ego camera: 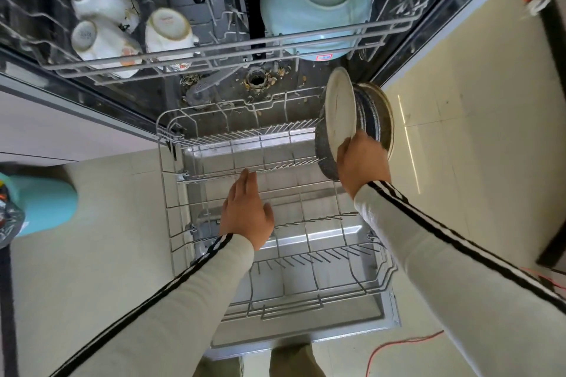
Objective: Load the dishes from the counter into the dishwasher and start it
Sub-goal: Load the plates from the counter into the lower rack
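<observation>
Plates held on edge over the pulled-out lower rack (171, 193)

The right grip (363, 162) clasps the near rim of a stack of plates (340, 107) held on edge, a pale one facing left with dark speckled ones behind it. Left of it and nearer the person, the left grip (246, 208) lies flat with straight fingers above the rack, fingertips by a row of tines. Beyond both grips, the upper rack (214, 58) carries upturned white cups (98, 3) and a pale blue bowl (315, 3).

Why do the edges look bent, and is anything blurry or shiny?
Head view: wide lens bows straight edges; mugs in the upper rack look soft; a glare streak crosses the floor tiles; the right hand gripping plates is slightly smeared.
</observation>
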{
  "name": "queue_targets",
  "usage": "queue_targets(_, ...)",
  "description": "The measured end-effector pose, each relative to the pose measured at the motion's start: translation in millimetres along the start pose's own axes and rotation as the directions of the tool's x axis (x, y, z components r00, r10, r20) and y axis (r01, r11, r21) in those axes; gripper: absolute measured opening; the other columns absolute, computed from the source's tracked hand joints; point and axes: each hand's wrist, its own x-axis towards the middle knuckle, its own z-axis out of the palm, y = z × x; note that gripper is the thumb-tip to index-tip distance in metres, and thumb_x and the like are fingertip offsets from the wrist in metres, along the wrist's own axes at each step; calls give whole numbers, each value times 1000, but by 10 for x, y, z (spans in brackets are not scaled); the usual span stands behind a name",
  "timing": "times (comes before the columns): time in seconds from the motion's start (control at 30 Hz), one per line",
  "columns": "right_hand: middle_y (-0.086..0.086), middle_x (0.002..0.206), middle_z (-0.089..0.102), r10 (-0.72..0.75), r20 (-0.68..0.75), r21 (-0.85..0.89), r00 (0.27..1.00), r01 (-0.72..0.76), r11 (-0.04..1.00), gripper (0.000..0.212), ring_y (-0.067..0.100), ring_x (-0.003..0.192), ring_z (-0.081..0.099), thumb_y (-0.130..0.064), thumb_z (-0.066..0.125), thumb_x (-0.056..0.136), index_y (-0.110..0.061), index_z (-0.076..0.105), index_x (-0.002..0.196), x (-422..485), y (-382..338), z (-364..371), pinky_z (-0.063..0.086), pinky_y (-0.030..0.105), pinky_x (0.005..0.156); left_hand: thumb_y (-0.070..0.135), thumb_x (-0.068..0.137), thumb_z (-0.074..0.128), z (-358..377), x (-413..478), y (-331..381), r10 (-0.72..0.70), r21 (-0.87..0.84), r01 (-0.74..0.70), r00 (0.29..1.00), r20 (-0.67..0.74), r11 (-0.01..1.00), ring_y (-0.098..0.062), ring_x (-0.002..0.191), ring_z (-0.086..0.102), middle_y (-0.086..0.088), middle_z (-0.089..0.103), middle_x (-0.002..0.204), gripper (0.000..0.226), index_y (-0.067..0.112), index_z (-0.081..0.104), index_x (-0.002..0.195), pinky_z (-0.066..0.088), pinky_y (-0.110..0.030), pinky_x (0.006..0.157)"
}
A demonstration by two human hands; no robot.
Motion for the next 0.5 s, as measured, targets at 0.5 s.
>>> queue_targets(0.5,21,99,66,55,64,-15,996,-54,998,29,40,90,65,-26,42,101,-1,55,108,53,-29,258,56,47,79,27,100,43,172,-299,-398,116,282,-168,975,190,945,-21,152,-3,-2,-9,165,72,16,2,157,4,-38,123)
